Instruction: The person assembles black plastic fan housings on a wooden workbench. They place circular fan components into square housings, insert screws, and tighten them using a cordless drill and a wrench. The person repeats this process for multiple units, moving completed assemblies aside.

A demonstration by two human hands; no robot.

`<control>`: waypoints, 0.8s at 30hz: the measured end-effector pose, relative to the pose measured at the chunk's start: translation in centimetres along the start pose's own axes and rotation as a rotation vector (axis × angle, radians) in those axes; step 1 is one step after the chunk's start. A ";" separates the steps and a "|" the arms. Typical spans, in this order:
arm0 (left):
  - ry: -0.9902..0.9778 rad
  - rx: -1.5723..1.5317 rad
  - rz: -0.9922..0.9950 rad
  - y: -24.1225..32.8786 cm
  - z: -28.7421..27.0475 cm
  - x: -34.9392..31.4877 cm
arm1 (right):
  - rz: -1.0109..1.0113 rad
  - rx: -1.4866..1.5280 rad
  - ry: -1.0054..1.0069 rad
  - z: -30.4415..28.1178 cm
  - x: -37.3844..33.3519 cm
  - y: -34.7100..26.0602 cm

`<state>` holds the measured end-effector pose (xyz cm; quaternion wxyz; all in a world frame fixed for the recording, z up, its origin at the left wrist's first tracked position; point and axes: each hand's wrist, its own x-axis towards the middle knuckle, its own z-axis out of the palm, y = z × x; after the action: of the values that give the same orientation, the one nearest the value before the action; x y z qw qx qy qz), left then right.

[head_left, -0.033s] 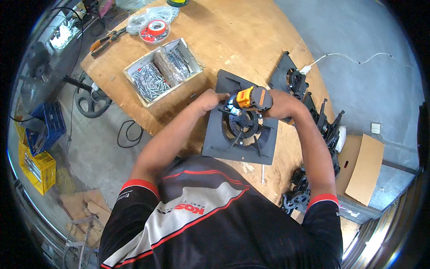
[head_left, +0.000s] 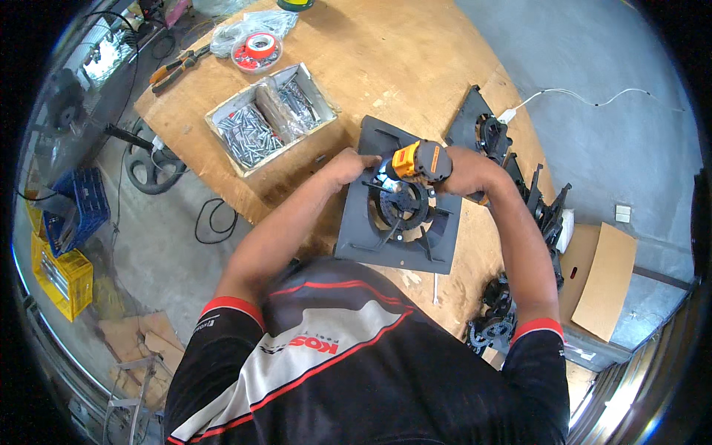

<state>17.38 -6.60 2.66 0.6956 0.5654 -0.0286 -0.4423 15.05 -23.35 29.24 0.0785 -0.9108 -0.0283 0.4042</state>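
A: What is noted at far left?
B: A yellow crate [head_left: 73, 288] and a blue crate [head_left: 83, 200] are seen below the tabletop [head_left: 393, 67].

A: On the tabletop?
B: Pliers [head_left: 178, 69] are laid near the left edge. A tub [head_left: 252, 70] is placed just beside; nearer the person, a box [head_left: 297, 148] is filled with screws [head_left: 251, 137].

A: The hands?
B: Held apart. The left hand [head_left: 347, 167] is rested at the plate [head_left: 360, 222], index finger extended toward the drill's nose; whether anything is pinched cannot be told.

A: The plate's position?
B: Laid on the tabletop before the person, under the drill [head_left: 423, 161]. The drill is gripped by the right hand [head_left: 469, 173], nose pointed leftward; tip contact cannot be made out.

A: Farther right?
B: A second plate [head_left: 463, 122], black parts [head_left: 545, 211] along the edge, then a carton [head_left: 612, 274].
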 end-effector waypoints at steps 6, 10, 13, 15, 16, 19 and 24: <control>0.031 0.039 -0.036 1.5 0.1 -1.6 | 0.081 0.114 -0.101 -0.8 0.1 0.0; 0.037 -0.014 0.017 1.0 0.2 -1.6 | 0.021 0.118 -0.034 0.6 0.5 2.1; 0.013 -0.039 0.047 0.9 0.5 -2.3 | -0.029 0.069 0.016 1.0 0.4 2.3; 0.018 0.094 -0.088 0.9 -0.2 -1.6 | -0.032 0.045 -0.021 1.0 0.8 2.5; 0.014 0.067 -0.080 0.4 -0.1 -1.8 | -0.033 0.034 -0.039 1.0 0.8 2.5; 0.001 0.030 -0.058 0.5 0.0 -1.6 | -0.035 0.038 -0.032 0.5 0.6 1.8; 0.060 0.102 -0.047 -0.3 -0.1 -0.4 | 0.043 0.082 0.018 0.6 -1.7 0.8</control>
<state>16.99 -6.20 2.57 0.6558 0.6137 -0.0169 -0.4393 13.46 -24.27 30.01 0.1073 -0.9108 0.0087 0.3985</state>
